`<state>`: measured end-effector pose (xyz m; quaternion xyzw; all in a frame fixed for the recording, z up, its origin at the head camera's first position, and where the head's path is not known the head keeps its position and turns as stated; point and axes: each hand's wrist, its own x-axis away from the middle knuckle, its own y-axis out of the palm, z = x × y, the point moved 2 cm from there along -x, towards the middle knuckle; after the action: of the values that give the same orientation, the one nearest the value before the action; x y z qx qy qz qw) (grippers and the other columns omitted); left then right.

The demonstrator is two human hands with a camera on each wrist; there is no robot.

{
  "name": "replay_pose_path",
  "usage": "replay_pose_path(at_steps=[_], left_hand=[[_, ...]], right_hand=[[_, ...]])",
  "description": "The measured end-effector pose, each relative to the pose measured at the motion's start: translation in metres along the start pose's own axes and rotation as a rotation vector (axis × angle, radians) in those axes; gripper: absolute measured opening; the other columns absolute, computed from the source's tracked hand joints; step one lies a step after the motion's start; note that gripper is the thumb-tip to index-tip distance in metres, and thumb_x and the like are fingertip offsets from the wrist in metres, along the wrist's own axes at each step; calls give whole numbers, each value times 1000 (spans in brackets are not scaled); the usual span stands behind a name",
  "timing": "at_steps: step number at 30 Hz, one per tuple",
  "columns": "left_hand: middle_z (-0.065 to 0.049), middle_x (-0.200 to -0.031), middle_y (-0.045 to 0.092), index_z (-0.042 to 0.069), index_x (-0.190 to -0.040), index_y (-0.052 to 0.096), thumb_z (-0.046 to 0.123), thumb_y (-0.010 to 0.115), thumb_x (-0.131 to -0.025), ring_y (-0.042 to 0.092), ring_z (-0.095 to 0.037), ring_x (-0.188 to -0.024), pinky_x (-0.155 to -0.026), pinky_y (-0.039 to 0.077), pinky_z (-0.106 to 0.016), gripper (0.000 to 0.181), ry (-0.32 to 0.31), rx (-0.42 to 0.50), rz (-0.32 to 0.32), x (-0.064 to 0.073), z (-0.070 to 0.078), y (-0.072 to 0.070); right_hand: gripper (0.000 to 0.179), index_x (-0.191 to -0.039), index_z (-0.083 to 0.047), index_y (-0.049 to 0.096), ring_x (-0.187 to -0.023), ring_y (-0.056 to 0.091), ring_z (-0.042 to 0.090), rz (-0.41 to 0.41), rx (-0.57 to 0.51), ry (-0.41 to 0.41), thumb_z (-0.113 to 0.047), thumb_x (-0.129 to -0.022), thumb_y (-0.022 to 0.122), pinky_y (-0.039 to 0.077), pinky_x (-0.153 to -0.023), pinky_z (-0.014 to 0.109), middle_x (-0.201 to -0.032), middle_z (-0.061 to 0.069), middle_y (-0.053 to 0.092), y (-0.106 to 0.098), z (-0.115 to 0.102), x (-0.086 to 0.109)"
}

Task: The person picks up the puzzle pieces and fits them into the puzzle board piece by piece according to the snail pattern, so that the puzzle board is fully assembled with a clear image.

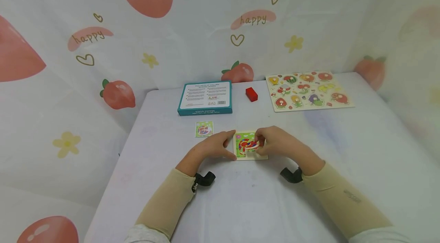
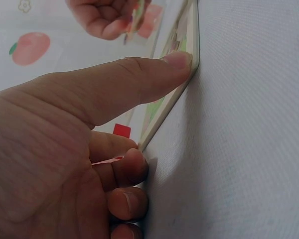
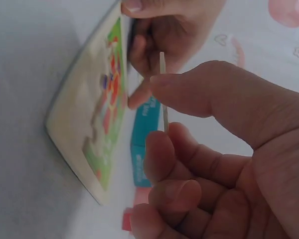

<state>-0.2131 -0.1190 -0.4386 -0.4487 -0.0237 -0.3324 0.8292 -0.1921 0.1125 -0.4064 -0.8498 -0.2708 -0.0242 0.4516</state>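
My left hand (image 1: 216,144) holds a small square jigsaw board (image 1: 240,137) by its left side, thumb on the near corner and index finger at the far corner. Bright picture pieces fill part of the board, and pale bare wood (image 3: 72,107) shows in the rest. Over the right part of the board, my right hand (image 1: 278,141) pinches a thin jigsaw piece (image 3: 163,62) between thumb and fingertips. In the right wrist view this piece is seen edge-on and stands apart from the board, its picture side hidden.
A small picture card (image 1: 204,129) lies to the left of the board. Farther back are a teal-edged box (image 1: 205,98), a red block (image 1: 251,94) and a large fruit peg puzzle (image 1: 311,91). A patterned cloth hangs behind the white-covered table.
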Motion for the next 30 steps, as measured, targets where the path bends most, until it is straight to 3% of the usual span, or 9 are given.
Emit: replay_pose_path(at_steps=[14,20,24,30], left_hand=[[-4,-90,46,13,-161,34,35,88,-82,45,-16,-84,-71,36,-31,99,-4,-14,0,-1,-1,1],[-4,-89,46,13,-161,34,34,89,-82,45,-16,-83,-71,36,-31,99,-5,-11,-3,0,0,1],[-5,-92,47,12,-161,34,34,89,-82,46,-17,-87,-74,37,-33,99,-7,1,-5,-1,0,2],[-5,-93,47,13,-161,34,34,89,-81,46,-17,-89,-76,37,-34,99,-4,7,2,-3,-4,2]], right_hand=[[30,-102,-10,68,-81,54,18,-11,64,-1,-21,-83,88,47,-72,32,-82,1,58,20,1,-7],[36,-116,-12,78,-81,54,16,-2,128,-67,-24,-84,87,46,-71,32,-79,-5,61,23,-2,-7],[33,-116,-13,80,-85,56,14,-5,126,-91,-24,-85,86,48,-78,32,-86,-9,70,25,-4,-8],[31,-114,-13,81,-88,58,15,-2,158,-86,-22,-85,86,51,-86,35,-96,-5,76,28,-2,-11]])
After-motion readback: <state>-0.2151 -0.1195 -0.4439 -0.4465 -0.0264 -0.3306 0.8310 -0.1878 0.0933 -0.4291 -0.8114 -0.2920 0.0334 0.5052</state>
